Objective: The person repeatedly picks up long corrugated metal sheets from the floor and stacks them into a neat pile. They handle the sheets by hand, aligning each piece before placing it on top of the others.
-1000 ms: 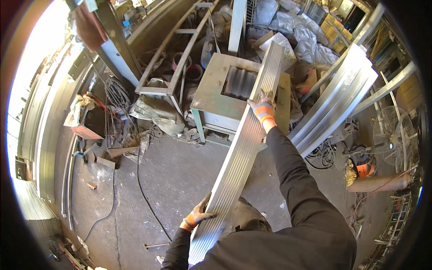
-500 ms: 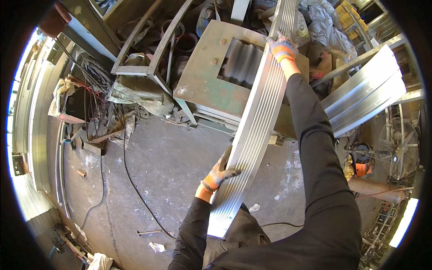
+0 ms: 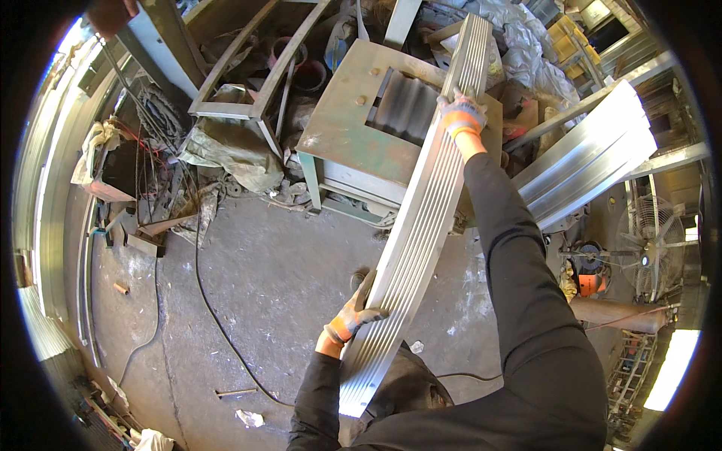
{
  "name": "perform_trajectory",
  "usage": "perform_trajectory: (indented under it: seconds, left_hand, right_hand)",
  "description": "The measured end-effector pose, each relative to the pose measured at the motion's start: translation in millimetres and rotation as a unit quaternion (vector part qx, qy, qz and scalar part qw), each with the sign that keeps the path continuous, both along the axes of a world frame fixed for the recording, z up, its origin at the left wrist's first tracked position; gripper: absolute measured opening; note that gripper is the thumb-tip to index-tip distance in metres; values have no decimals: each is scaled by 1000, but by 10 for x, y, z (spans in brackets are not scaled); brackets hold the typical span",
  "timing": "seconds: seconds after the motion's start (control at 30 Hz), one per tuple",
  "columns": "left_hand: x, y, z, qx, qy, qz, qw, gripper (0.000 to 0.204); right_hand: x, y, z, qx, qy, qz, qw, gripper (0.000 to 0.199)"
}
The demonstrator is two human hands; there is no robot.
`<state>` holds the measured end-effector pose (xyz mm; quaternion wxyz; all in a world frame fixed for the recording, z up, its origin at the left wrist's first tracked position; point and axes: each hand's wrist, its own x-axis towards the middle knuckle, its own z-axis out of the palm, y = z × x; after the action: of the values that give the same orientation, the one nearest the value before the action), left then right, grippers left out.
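Observation:
A long, ribbed silvery metal panel slants from my lap up toward the far right. Its far end lies over the right part of a worn green-grey machine housing with a square opening. My left hand, in an orange and grey glove, grips the panel's left edge near its lower end, thumb across the top face. Farther up, my right hand, gloved alike, is closed over the panel, its fingers wrapped toward the left edge. The undersides of both grips are hidden by the panel.
A corrugated metal sheet rests at an angle on the right, near a large fan and a gas cylinder. A black cable crosses the floor on my left. Bare metal frames stand behind.
The panel has come down and toward me, with its far tip now in view. Both hands have moved along with it, keeping their hold; the whole view has shifted slightly.

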<state>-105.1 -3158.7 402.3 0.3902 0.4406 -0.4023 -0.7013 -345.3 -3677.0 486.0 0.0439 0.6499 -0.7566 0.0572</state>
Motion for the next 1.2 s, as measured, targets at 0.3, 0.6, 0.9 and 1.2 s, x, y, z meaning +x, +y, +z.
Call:
perform_trajectory:
  seconds: [0.3, 0.6, 0.9, 1.2]
  left_hand:
    - [648, 2628, -250, 31, 36, 20, 999, 126]
    - [1318, 5047, -366, 38, 17, 22, 999, 129]
    - [1319, 6214, -77, 74, 58, 15, 995, 114]
    - [1060, 6133, -67, 406, 212, 61, 887, 51]
  right_hand:
    - [742, 2682, -190, -5, -24, -10, 1000, 80]
    - [1418, 5055, -454, -55, -54, 34, 996, 76]
    - [1371, 6151, -83, -12, -116, 59, 991, 79]
    - [383, 5553, -211, -51, -437, 24, 898, 78]
